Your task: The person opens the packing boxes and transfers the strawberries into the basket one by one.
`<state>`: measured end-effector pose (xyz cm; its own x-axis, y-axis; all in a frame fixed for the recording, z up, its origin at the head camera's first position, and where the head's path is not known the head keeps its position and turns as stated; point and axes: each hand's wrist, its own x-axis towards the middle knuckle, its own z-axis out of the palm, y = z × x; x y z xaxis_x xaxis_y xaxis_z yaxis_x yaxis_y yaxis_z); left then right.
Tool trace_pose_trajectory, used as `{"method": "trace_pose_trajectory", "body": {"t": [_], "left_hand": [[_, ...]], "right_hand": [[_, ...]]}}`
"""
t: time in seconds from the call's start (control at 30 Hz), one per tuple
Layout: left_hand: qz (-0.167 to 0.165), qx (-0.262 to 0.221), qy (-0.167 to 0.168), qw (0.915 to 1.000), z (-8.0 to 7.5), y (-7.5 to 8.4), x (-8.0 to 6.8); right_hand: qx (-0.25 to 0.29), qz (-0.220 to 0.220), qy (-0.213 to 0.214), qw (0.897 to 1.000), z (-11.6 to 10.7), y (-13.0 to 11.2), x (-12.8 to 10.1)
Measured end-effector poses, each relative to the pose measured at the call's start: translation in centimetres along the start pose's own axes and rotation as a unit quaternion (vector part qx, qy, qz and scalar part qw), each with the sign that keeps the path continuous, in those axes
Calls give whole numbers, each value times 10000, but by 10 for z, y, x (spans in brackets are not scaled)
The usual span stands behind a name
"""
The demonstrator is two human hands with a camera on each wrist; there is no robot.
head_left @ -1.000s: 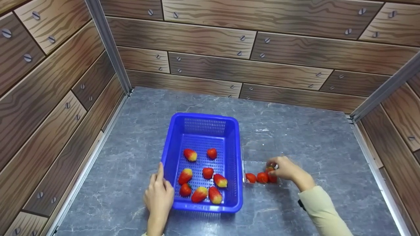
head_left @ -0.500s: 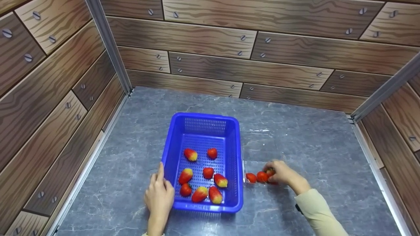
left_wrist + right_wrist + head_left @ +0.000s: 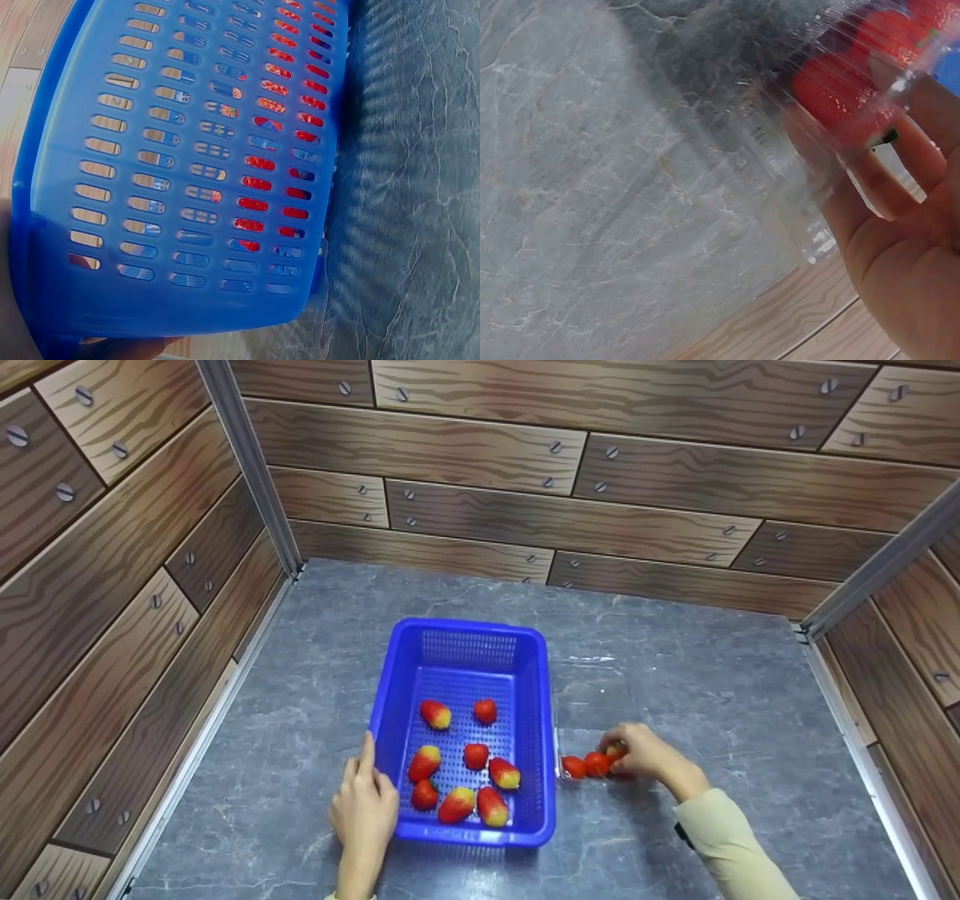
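My left hand [image 3: 364,806] holds the near left side of a blue plastic basket [image 3: 472,835], its index finger laid straight along the rim. Several red strawberries, some with yellow ends [image 3: 455,805], lie spread over the basket floor. Right of the basket stands a clear plastic box [image 3: 558,754], hard to see against the table. My right hand [image 3: 649,754] reaches into it and pinches a strawberry [image 3: 836,97] between thumb and fingers. Two more strawberries [image 3: 574,767] sit in a row to its left. In the left wrist view, the slotted basket wall [image 3: 180,307] hides most of the left hand.
Wood-patterned walls [image 3: 480,457] enclose the grey marbled table [image 3: 720,675] at the back and both sides. Metal strips [image 3: 862,757] run along the side edges. The clear box stands close against the basket's right side.
My right hand has shifted down and slightly left around the strawberry. The strawberry beside it has moved slightly left. The left hand and the basket have stayed in place.
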<state>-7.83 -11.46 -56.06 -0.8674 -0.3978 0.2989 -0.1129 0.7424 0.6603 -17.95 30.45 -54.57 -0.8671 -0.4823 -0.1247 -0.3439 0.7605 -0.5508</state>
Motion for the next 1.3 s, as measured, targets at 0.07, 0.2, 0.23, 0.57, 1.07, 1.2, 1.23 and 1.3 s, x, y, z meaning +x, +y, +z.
{"method": "trace_pose_trajectory", "body": {"t": [0.07,0.2,0.23,0.57,1.07,1.2,1.23,1.3], "left_hand": [[6,4,6,10000,0,0,0],[35,-17,39,10000,0,0,0],[44,-28,52,10000,0,0,0],[148,-69,213,9996,2,-2,0],[103,-4,148,9998,1,-2,0],[122,-22,109,9999,1,-1,0],[125,-24,116,9999,2,-1,0],[120,-21,127,9998,2,-1,1]], "right_hand": [[-5,26,34,10000,-3,-2,1],[-66,134,144,9998,-12,-9,3],[-45,182,170,9997,-14,-11,4],[87,126,339,9993,-39,-42,10],[-233,-686,594,9956,-47,-92,33],[-260,-795,650,9944,-47,-108,44],[-240,-818,647,9943,-46,-112,46],[-190,-869,618,9941,-45,-119,52]]}}
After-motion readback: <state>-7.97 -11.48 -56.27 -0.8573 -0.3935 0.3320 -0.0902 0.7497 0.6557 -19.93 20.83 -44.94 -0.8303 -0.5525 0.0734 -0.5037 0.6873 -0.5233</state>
